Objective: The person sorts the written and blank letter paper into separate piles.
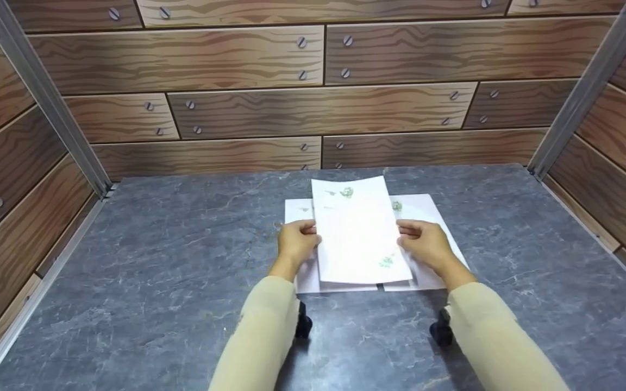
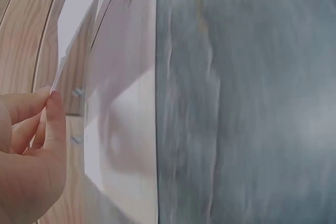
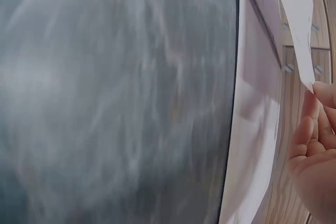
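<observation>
Fingers and thumb of left hand (image 1: 296,243) pinch the left edge of a white paper sheet (image 1: 359,233); right hand (image 1: 428,243) pinches the right edge likewise. Sheet is raised, green prints at top and lower right. Beneath, two more papers, left paper (image 1: 307,281) and right paper (image 1: 420,209), lie side by side, narrow dark gap between, on a grey marbled table (image 1: 155,271). Pale sleeves (image 1: 261,331) cover both forearms. Wood-patterned wall (image 1: 237,60) behind.
</observation>
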A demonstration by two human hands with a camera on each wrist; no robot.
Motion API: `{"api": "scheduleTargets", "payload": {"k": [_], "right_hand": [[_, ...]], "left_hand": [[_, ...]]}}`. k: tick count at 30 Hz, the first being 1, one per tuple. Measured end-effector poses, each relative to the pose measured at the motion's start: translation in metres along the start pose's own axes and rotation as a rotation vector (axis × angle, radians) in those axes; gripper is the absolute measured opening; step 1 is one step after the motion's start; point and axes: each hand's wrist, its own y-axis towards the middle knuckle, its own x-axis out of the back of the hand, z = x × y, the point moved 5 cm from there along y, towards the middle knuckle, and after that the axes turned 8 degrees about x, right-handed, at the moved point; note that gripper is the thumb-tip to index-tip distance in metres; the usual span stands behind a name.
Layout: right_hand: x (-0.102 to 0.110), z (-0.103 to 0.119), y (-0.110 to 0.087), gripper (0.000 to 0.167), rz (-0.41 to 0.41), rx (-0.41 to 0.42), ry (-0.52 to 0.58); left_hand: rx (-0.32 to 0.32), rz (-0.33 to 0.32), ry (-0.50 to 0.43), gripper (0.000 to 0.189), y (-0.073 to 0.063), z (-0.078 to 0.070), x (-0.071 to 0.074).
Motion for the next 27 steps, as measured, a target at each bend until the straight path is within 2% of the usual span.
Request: {"api": "scheduleTargets", "payload": {"k": [5,11,21,27], "right_hand": [[0.012,-0.008,-0.004,0.041,-0.015,0.004,0.01],[0.026,-0.017,-0.009,0.041,-0.03,-0.036,-0.006],[0.045,-0.029,-0.014,0.041,-0.033,-0.037,-0.035],[0.054,-0.032,-0.017,0.042,-0.039,-0.056,-0.048]], "left_hand": [[0.009,0.005,0.006,0.037,-0.005,-0.002,-0.017],[0.015,0.037,0.004,0.037,-0.011,-0.003,-0.036],[-0.041,0.014,0.027,0.036,-0.021,-0.01,-0.056],[-0.034,0.018,0.04,0.037,-0.024,-0.012,-0.066]]}}
